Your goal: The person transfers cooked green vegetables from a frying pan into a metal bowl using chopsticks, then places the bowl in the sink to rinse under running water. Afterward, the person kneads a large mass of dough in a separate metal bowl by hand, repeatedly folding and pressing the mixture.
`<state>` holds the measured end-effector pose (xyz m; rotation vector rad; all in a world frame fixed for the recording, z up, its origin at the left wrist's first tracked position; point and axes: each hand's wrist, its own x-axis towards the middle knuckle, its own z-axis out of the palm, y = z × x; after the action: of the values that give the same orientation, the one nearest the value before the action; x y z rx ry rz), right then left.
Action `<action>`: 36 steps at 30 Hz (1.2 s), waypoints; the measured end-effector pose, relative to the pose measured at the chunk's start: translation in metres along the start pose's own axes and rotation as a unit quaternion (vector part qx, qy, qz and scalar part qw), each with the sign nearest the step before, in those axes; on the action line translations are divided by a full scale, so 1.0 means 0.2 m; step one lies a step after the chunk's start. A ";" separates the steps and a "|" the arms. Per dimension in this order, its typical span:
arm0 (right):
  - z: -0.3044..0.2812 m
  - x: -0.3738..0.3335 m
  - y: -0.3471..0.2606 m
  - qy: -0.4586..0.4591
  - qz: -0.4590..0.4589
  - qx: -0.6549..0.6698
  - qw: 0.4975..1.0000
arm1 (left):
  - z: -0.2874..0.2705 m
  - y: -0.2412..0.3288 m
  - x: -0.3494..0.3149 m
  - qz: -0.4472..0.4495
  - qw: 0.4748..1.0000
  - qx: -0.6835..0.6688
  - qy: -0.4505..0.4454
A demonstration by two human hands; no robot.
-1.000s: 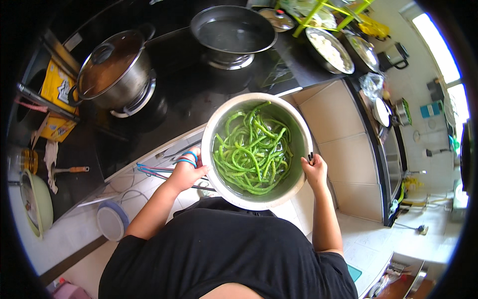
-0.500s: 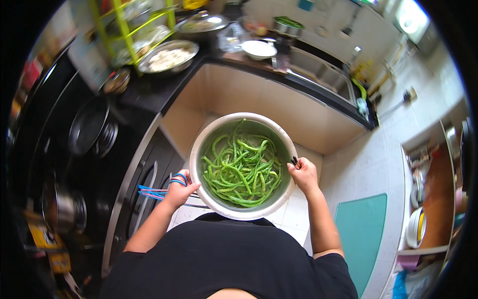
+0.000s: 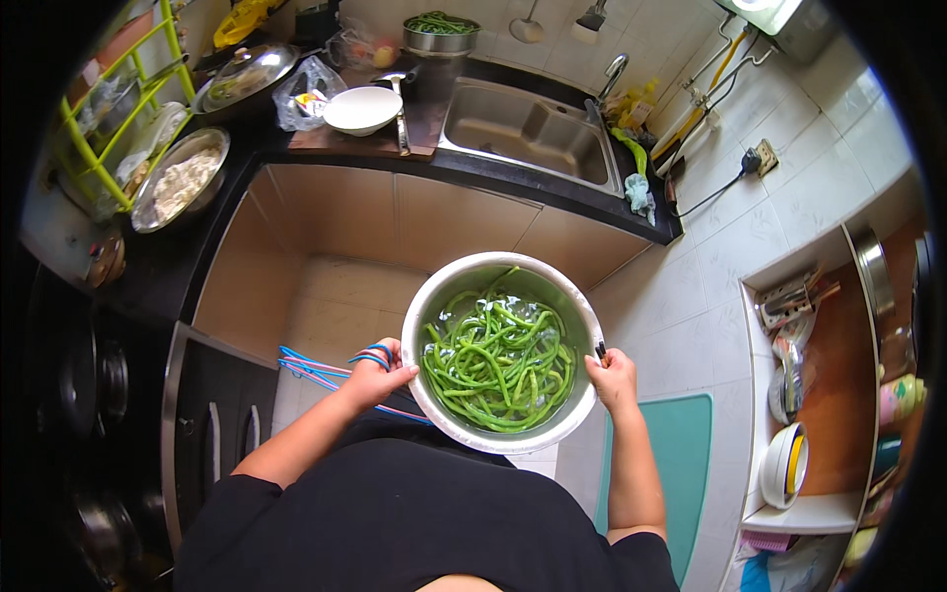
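The person holds a round metal basin [image 3: 488, 443] in the air before the body, over the floor and well apart from the countertop [image 3: 656, 223]. In the basin there are long green beans [image 3: 498, 365], which lie in a tangled heap in clear water.

The left hand [image 3: 378, 377] grips the left side of the rim, with its thumb on the edge. Blue and pink hangers [image 3: 314, 369] hang from the fingers of this same hand and extend to the left. The right hand [image 3: 613, 380] is closed on the opposite side of the rim; at its fingertips a dark object [image 3: 601, 351] shows, too small to tell exactly.

On the countertop, the sink [image 3: 528, 133] is set near the right end, with the faucet [image 3: 615, 73] at its back edge. To the left of the sink, a white bowl [image 3: 363, 111] and a knife [image 3: 401, 130] rest on a brown board [image 3: 424, 126], near the front edge. Behind them, by the back edge, stands a metal pot [image 3: 441, 42] containing more beans.
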<state>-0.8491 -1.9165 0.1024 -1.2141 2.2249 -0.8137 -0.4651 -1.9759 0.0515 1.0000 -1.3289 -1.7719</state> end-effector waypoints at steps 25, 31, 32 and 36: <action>-0.19 2.74 -0.60 -0.039 -0.171 -0.181 0.968 | 0.22 0.57 2.27 0.019 0.995 -0.054 0.083; 0.13 3.32 -0.63 -0.072 -0.238 -0.217 0.944 | 0.17 0.67 2.61 -0.147 0.964 -0.005 0.221; 0.19 3.39 -0.63 -0.095 -0.227 -0.221 0.944 | 0.18 0.68 2.67 -0.160 0.954 -0.011 0.253; 0.41 3.60 -0.57 -0.145 -0.203 -0.247 0.936 | 0.13 0.60 2.89 -0.193 0.927 -0.036 0.321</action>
<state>-1.0867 -2.6081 0.0348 -1.9366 2.0149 -0.1744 -0.7442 -2.4965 0.0738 1.7011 -0.6783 -1.5274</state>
